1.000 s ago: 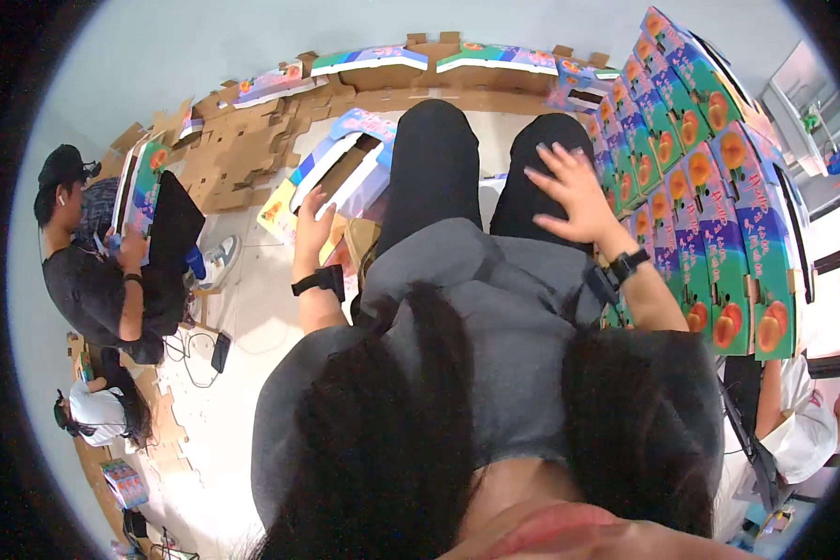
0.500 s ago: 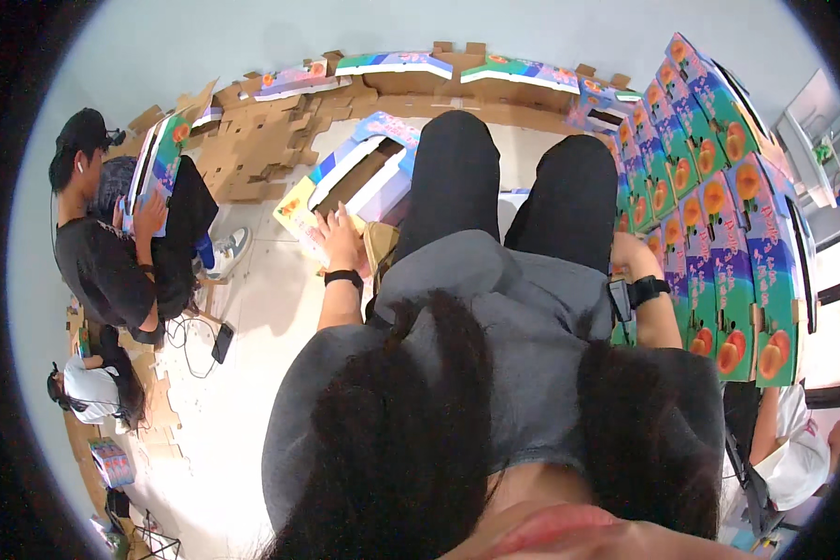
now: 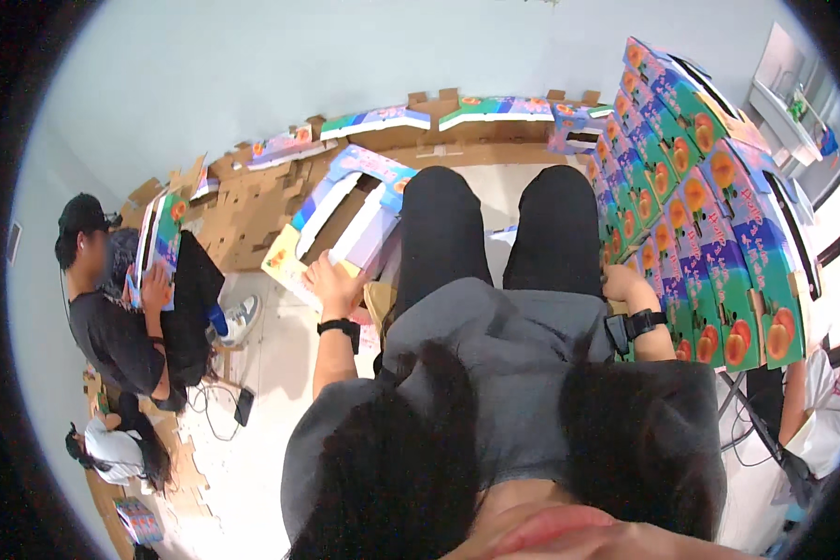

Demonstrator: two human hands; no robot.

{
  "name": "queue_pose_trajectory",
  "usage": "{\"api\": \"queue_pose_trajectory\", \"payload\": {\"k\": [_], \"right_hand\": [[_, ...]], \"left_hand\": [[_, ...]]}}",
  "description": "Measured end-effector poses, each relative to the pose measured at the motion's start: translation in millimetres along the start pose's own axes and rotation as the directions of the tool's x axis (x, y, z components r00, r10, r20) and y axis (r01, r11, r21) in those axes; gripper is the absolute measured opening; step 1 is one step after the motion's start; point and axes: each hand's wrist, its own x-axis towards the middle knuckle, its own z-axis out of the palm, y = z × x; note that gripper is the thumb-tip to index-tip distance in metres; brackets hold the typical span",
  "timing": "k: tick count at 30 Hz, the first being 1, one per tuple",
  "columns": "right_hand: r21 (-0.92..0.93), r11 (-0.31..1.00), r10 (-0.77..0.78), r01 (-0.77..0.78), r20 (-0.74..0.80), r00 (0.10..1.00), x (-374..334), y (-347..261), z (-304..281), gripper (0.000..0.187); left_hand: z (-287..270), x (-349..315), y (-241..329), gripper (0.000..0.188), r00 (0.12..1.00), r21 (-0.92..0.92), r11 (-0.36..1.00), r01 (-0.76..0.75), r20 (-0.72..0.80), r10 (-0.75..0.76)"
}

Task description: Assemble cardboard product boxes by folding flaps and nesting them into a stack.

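Note:
A fruit-printed cardboard carton (image 3: 384,219) in yellow, blue and lilac leans left of my knees, its long slot facing up. My left hand (image 3: 336,283) is curled over its near edge, fingertips on the yellow end. The underside of that grip is hidden. My right hand (image 3: 628,287) is low beside my right thigh, close to the stacked cartons (image 3: 686,271). Its fingers are bent in and partly hidden, so I cannot make out what they hold. Both wrists wear black bands.
Flattened brown cardboard (image 3: 243,210) lines the floor and wall base, with printed cartons (image 3: 378,119) along it. At the left a seated co-worker (image 3: 112,327) holds a similar carton (image 3: 163,241). A cable and a black phone (image 3: 244,407) lie on the floor. Another person (image 3: 817,401) sits at the right.
The view has tilted, so the surroundings sit lower in it. My left hand stays at the carton's near edge, and more of the carton's slotted face shows. My right hand stays beside my thigh.

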Motion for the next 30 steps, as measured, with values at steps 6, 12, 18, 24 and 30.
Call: {"api": "queue_pose_trajectory", "payload": {"k": [6,12,18,24,30], "right_hand": [[0.020,0.998,0.064,-0.062,-0.130,0.989,-43.0,-50.6,-53.8,0.031],[0.035,0.918,-0.193,0.396,-0.832,0.520,-72.2,-99.6,-97.0,0.029],[-0.284,0.819,-0.383,0.499,-0.917,0.107,-94.5,-134.2,-128.7,0.040],[-0.299,0.775,-0.457,0.557,-0.874,0.167,-81.0,-140.7,-122.3,0.044],[-0.253,0.779,-0.440,0.573,-0.873,0.213,-62.0,-153.3,-119.0,0.048]], "left_hand": [[-81.0,28.5,25.8,0.104,0.884,0.034,0.980,-0.197,-0.427,0.192],[-175.5,21.7,102.4,0.103,0.793,0.089,0.930,-0.356,-0.498,0.351],[-168.7,4.3,174.1,0.102,0.695,-0.014,0.756,-0.654,-0.405,0.594],[-145.3,-8.0,207.6,0.102,0.605,-0.170,0.580,-0.796,-0.224,0.764],[-146.3,-1.8,215.7,0.099,0.477,-0.157,0.451,-0.879,-0.241,0.845]]}}
